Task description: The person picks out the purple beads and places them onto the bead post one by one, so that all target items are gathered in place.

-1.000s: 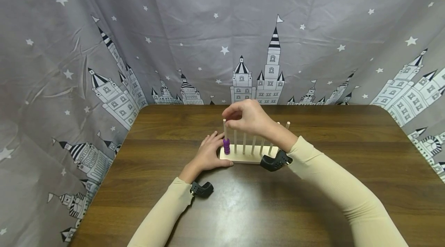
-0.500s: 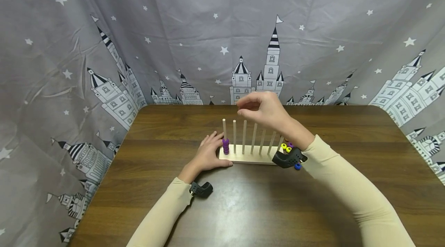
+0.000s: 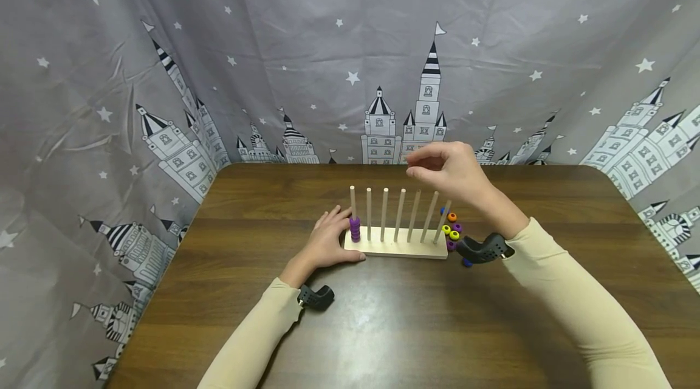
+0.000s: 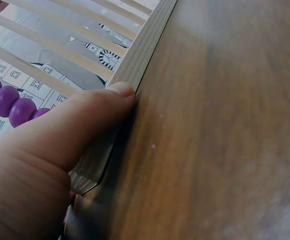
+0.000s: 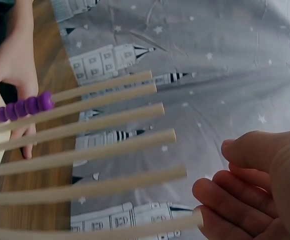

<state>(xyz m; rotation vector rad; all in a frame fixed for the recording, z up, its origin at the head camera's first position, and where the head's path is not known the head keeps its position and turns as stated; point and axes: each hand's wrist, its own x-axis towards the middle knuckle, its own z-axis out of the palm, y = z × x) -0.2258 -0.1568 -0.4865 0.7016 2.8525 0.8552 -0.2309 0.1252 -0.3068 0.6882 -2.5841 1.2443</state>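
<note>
A pale wooden peg board with several upright pegs lies on the table. Purple beads are stacked on its leftmost peg. My left hand grips the board's left end, the thumb against the front edge and the fingers at the far side. Above the right end of the pegs, my right hand hangs in the air with loosely bent fingers. Nothing shows between its thumb and fingers in the right wrist view, where the bare peg tips stand beside the hand.
Loose beads lie by the board's right end: yellow, orange, purple and blue. The right forearm hides part of that area. A grey curtain printed with castles hangs behind the brown wooden table.
My right hand has moved away from the leftmost peg to the right, uncovering the other pegs and the loose beads. The left hand and the board have stayed in place.
</note>
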